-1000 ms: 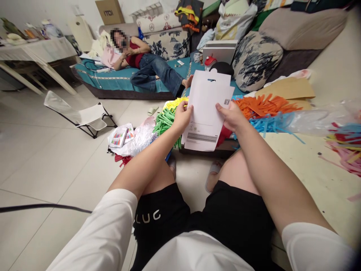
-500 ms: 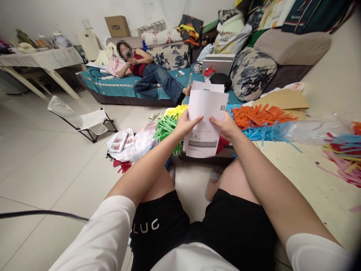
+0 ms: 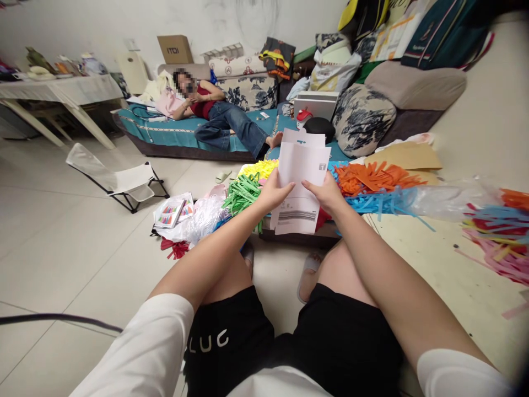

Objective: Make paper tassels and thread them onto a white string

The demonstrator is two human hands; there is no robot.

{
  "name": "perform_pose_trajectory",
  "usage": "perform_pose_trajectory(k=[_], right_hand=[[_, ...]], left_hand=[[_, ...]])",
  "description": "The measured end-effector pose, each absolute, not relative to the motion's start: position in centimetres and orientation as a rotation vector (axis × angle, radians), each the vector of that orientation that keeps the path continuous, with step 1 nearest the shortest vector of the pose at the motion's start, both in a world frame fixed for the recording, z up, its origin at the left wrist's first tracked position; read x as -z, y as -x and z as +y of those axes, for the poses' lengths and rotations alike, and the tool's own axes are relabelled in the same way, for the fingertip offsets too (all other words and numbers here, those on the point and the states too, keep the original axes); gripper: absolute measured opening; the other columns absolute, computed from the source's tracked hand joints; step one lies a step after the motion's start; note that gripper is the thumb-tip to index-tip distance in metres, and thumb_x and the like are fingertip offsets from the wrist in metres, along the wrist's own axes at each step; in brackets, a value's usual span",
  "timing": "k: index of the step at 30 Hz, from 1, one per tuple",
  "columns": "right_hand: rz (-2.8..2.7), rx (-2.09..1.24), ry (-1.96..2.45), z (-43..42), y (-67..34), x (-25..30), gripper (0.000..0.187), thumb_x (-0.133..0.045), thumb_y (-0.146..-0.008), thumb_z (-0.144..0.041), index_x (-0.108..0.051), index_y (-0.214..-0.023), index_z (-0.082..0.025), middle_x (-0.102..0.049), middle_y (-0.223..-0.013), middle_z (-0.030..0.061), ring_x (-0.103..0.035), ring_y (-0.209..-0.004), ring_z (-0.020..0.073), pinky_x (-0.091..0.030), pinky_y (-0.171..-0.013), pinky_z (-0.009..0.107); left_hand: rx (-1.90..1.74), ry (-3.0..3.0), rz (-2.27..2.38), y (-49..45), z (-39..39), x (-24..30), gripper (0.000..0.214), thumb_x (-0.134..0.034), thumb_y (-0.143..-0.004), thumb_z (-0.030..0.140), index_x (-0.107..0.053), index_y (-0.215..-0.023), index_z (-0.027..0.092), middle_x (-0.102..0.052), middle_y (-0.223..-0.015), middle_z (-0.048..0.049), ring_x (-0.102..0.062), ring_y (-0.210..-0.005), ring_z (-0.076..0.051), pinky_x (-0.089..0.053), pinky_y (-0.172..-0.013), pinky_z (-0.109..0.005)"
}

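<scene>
A flat white card package point(image 3: 303, 176) is held up in front of me, printed with a small grey square marked 1 and dark lines low down. Its top flap has a hang hole. My left hand point(image 3: 276, 192) grips the left edge, thumb lying across the front. On the opposite edge, my right hand point(image 3: 325, 194) does the same. Fingers behind the card are hidden. Just beyond lie paper-strip tassels: green point(image 3: 243, 194) by my left hand, orange point(image 3: 376, 179) and blue point(image 3: 380, 203) by my right, with yellow strips point(image 3: 262, 168) behind.
A person point(image 3: 210, 105) lies on the teal-covered sofa point(image 3: 165, 135). On the left stand a folding chair point(image 3: 134, 179) and a cloth-covered table point(image 3: 82, 91). Printed packets point(image 3: 169, 214) and clear plastic wrap point(image 3: 204, 220) lie left of the tassels. A pale board point(image 3: 430, 264) is at right.
The card package now leans back a little, and the cut-out flap at its top shows more clearly. Both hands still grip its edges. The whole view has shifted slightly.
</scene>
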State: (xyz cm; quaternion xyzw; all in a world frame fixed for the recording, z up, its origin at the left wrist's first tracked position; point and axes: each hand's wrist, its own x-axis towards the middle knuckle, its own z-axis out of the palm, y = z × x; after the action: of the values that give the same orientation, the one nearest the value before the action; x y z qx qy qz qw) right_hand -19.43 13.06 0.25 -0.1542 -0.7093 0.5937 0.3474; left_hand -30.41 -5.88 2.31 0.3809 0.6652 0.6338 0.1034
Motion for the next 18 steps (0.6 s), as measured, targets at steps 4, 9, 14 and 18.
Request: perform_pose_trajectory(k=[4, 9, 14, 18], right_hand=[[-1.863, -1.538, 0.395, 13.0, 19.7, 0.1, 0.095, -0.111, -0.055, -0.070, -0.066, -0.128, -0.028, -0.082, -0.145, 0.0174, -0.079, -0.140, 0.0443, -0.059, -0.131, 0.068], [-1.789, -1.578, 0.389, 13.1, 19.6, -0.1, 0.100, -0.112, -0.054, -0.076, -0.068, -0.129, -0.027, -0.084, -0.145, 0.0179, -0.080, -0.139, 0.0438, -0.058, -0.133, 0.068], [-1.763, -1.659, 0.340, 13.2, 19.2, -0.8, 0.105, -0.113, -0.051, -0.081, -0.070, -0.129, -0.027, -0.083, -0.150, 0.0191, -0.079, -0.144, 0.0433, -0.058, -0.134, 0.066], [-1.753, -1.662, 0.334, 12.9, 18.9, -1.3, 0.106, -0.114, -0.049, -0.082, -0.072, -0.129, -0.026, -0.084, -0.148, 0.0199, -0.079, -0.143, 0.0446, -0.058, -0.135, 0.066]], left_hand=[[-1.903, -1.053, 2.007, 29.7, -5.9, -2.5, 0.057, -0.094, -0.094, 0.033, -0.064, -0.141, 0.021, -0.078, -0.151, -0.0163, -0.074, -0.147, -0.036, -0.058, -0.131, -0.050], [-1.996, -0.997, 1.916, 29.5, -6.1, -2.5, 0.061, -0.097, -0.093, 0.039, -0.065, -0.141, 0.021, -0.081, -0.149, -0.0169, -0.077, -0.145, -0.036, -0.060, -0.129, -0.050], [-2.016, -1.029, 1.842, 30.1, -6.0, -2.1, 0.071, -0.098, -0.091, 0.047, -0.065, -0.149, 0.021, -0.078, -0.158, -0.0179, -0.076, -0.149, -0.035, -0.060, -0.129, -0.049], [-2.032, -1.067, 1.828, 30.4, -5.9, -1.8, 0.076, -0.097, -0.091, 0.052, -0.064, -0.151, 0.021, -0.076, -0.160, -0.0186, -0.074, -0.152, -0.036, -0.059, -0.131, -0.049]])
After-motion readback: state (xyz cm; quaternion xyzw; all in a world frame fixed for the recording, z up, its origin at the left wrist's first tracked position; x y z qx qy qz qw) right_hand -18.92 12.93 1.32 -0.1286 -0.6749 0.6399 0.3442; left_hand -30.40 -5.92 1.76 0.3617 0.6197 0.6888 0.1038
